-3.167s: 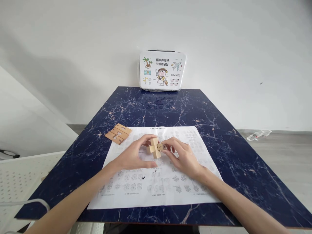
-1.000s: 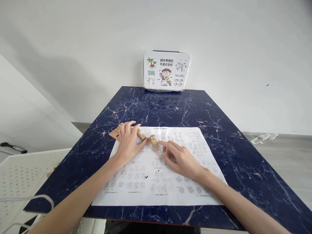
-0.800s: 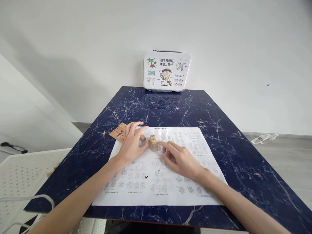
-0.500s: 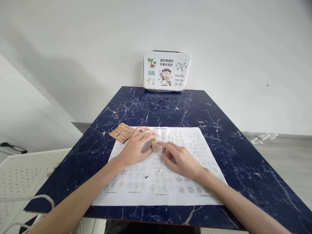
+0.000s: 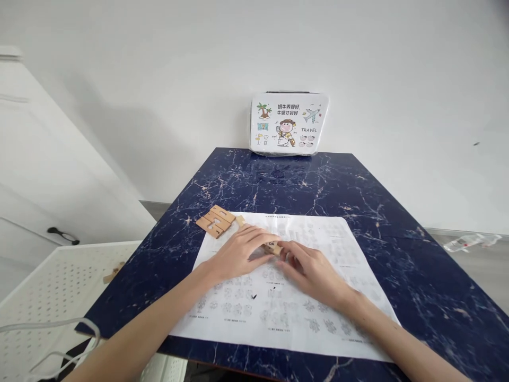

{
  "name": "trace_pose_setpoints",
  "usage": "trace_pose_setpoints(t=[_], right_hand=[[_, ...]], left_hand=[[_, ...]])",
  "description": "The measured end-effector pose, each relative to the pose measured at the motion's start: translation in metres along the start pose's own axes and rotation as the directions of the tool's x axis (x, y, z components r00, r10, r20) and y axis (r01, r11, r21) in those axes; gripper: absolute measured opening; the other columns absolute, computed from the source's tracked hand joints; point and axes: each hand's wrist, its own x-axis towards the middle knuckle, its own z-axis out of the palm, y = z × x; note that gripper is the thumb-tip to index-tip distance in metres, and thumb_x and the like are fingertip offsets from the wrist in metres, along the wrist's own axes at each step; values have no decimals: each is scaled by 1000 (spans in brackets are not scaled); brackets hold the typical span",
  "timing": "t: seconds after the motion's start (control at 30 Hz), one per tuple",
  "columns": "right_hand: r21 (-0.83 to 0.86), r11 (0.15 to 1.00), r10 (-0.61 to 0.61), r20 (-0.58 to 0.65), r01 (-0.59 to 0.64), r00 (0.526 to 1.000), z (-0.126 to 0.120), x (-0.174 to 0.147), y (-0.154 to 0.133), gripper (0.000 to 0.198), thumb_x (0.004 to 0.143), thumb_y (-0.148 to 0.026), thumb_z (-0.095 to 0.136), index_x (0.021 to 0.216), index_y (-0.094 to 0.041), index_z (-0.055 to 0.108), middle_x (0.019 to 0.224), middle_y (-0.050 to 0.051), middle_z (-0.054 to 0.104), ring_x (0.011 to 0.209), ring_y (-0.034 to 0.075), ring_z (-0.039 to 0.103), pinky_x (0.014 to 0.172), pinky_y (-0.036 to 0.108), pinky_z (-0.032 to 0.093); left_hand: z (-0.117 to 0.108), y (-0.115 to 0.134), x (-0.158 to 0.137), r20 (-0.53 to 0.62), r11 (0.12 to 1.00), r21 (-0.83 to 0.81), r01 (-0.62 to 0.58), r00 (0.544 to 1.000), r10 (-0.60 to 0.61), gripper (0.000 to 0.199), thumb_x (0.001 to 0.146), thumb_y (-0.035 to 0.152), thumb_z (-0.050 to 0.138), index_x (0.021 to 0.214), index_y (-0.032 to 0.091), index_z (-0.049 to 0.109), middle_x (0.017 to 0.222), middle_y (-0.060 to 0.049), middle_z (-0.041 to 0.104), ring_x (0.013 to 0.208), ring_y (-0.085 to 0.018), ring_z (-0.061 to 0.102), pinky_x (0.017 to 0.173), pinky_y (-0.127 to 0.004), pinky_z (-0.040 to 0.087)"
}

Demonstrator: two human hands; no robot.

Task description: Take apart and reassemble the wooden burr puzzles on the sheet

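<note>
A small wooden block (image 5: 272, 247) with a dark mark on its face sits between my two hands over the printed paper (image 5: 338, 339). My left hand (image 5: 240, 252) is closed on it from the left, thumb near and fingers over the far side. From the right, my right hand (image 5: 312, 265) pinches its other end with thumb and fingertips. Notched wooden pieces (image 5: 215, 219) with numbers lie side by side at the paper's upper left corner. Close by, a paler bit of wood (image 5: 240, 219) shows partly behind my left fingers.
A white cartoon-printed case (image 5: 289, 124) stands against the wall at the far edge of the blue marbled table (image 5: 278, 185). At the left is a white perforated surface (image 5: 51, 286) with a wooden piece (image 5: 113, 272) and white cables (image 5: 51, 324).
The block has turned from upright to tilted, its marked face now toward me. Both hands have closed in around it. The whole view has shifted, so the scene sits further right.
</note>
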Motion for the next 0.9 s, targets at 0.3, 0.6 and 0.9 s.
trace_pose_setpoints(t=[0.3,0.6,0.9], right_hand=[[8,999,52,-42,-52,998,-1,3,-4,26,108,-39,52,119,-20,64,92,5,72,69,17,63,64,32,47],[119,986,129,-70,-120,989,-4,4,-3,22,107,-36,49,112,-21,65,89,5,73,71,18,64,67,33,49],[17,997,82,-31,-81,996,-7,3,-3,20,106,-34,46,103,-21,61,83,2,68,63,15,56,62,33,42]], left_hand=[[5,-3,-1,79,973,-100,210,976,-203,38,100,38,72,135,30,59,127,-6,73,115,-25,70,98,-42,57],[5,-1,2,56,922,-202,331,944,-326,51,91,42,81,136,31,59,135,-7,70,123,-29,69,103,-46,57],[7,0,0,72,917,-220,333,943,-325,53,90,43,81,136,31,58,129,-8,71,114,-27,73,95,-43,61]])
